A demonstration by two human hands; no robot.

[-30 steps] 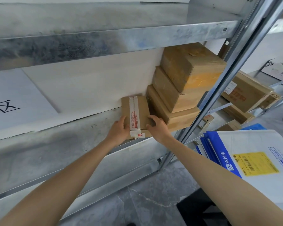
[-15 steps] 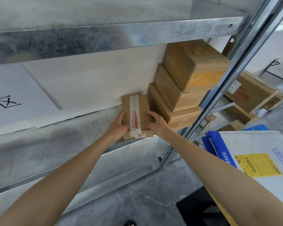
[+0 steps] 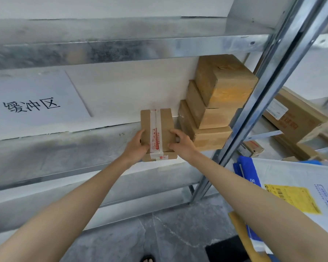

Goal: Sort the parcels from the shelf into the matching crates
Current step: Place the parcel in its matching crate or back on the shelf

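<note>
White sheet point(image 3: 36, 99) printed with the black characters 缓冲区, upper left of the frame, lying flat against the pale back panel point(image 3: 125, 91) at centre. Grey stone floor point(image 3: 159, 239), lower centre, crossed by a thin pale crack. Toe of a dark sandal point(image 3: 147, 259) at the bottom edge. Black object point(image 3: 223, 250), lower right, kind unclear.

Grey metal shelf point(image 3: 64, 148): mottled surface, runs left to right, upright post point(image 3: 254, 114) at right end. Second shelf board point(image 3: 121, 48) above.

On shelf:
- small taped box point(image 3: 157, 127) at front edge, right of middle; white-and-red tape strip along top and down front face
- narrow gap, then stack of three brown cardboard boxes against back wall, beside post: bottom box point(image 3: 212, 138) flat on shelf, middle box point(image 3: 214, 118) on it, top box point(image 3: 229, 82) highest; left sides step rightward going up
</note>
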